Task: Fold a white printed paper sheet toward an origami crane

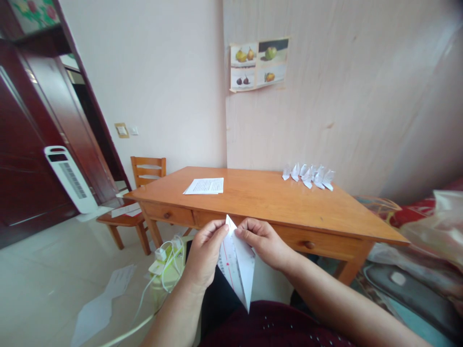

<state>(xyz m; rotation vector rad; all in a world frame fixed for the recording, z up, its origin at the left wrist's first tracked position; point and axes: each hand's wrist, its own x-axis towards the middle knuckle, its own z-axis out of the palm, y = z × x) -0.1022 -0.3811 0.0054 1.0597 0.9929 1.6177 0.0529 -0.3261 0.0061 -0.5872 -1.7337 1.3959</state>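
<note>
A folded sheet of white paper (237,270), narrowed to points at top and bottom, hangs between my hands above my lap. Red and dark print shows on its left side. My left hand (207,253) pinches its upper left edge near the tip. With thumb and fingers closed, my right hand (262,241) grips the upper right edge. On the back right of the wooden table (253,195) stand several small folded white paper figures (309,176). A stack of printed sheets (204,186) lies on the table's left half.
A wooden chair (139,219) with papers on its seat stands left of the table. Loose sheets (96,311) lie on the floor. White cables (170,260) tangle over a yellow-green container near my left arm. Bags and cloth (434,226) are piled at right.
</note>
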